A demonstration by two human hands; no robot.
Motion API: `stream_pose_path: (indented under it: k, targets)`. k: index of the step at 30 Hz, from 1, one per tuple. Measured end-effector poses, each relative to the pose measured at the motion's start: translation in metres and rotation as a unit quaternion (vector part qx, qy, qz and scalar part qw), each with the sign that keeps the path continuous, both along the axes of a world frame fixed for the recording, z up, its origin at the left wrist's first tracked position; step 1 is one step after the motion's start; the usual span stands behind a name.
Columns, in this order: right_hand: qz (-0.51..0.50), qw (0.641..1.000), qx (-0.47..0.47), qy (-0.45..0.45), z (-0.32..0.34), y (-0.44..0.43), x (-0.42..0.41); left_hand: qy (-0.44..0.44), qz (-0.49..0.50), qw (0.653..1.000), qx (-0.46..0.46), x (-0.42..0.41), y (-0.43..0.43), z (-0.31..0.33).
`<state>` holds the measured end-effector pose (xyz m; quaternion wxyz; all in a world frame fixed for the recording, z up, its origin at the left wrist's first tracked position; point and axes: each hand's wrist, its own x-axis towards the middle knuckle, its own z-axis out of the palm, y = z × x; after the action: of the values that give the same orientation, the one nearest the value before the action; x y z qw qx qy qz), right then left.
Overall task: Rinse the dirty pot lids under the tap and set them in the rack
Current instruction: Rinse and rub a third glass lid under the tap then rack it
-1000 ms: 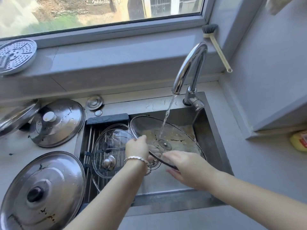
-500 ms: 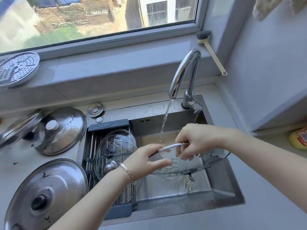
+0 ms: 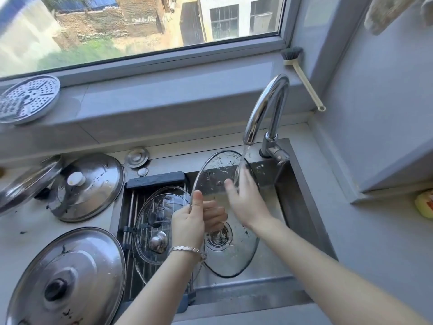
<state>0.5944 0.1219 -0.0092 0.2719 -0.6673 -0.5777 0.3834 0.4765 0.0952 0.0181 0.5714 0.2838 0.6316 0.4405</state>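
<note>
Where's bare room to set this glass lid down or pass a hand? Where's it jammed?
Free: right counter, between sink and yellow item; windowsill between steamer plate and brush. Crowded: rack, nearly covered by glass lids; left counter, packed with steel lids; sink, filled by left hand, right hand, held lid.

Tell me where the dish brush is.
Head view, upper right: the dish brush leans in the window-ledge corner by the right wall, behind and right of the tap.

One head-worn camera looks forward and down, close over the sink (image 3: 302,207) and window (image 3: 140,26).
</note>
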Motion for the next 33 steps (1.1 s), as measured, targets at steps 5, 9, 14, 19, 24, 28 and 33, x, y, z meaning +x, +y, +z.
stream_pose_path:
  k: [5, 9, 14, 19, 24, 28, 33]
  targets:
    - [0.147, 0.971, 0.149, -0.115, -0.012, -0.025, -0.030, 0.029, 0.055, 0.998, -0.017, -0.001, 0.003, 0.002]
    - [0.014, 0.996, 0.016, -0.091, 0.000, 0.017, -0.016, -0.008, 0.045, 0.999, -0.020, 0.005, -0.003, 0.010]
    - [0.133, 0.971, 0.150, -0.131, 0.009, -0.013, -0.037, 0.057, 0.065, 0.996, -0.008, 0.000, -0.001, 0.011]
    - [0.105, 0.983, 0.108, -0.103, 0.010, 0.019, -0.022, -0.002, 0.052, 0.999, -0.016, 0.001, 0.002, 0.009]
    - [0.113, 0.981, 0.119, -0.102, 0.013, 0.012, -0.038, 0.011, 0.055, 0.998, -0.027, 0.001, -0.001, 0.005]
    - [0.127, 0.981, 0.088, -0.116, 0.000, 0.021, -0.024, -0.005, 0.061, 0.998, -0.028, 0.003, -0.005, 0.007]
    - [-0.037, 0.992, -0.112, -0.035, -0.003, 0.035, -0.009, -0.017, 0.048, 0.999, -0.009, 0.006, -0.013, 0.009]
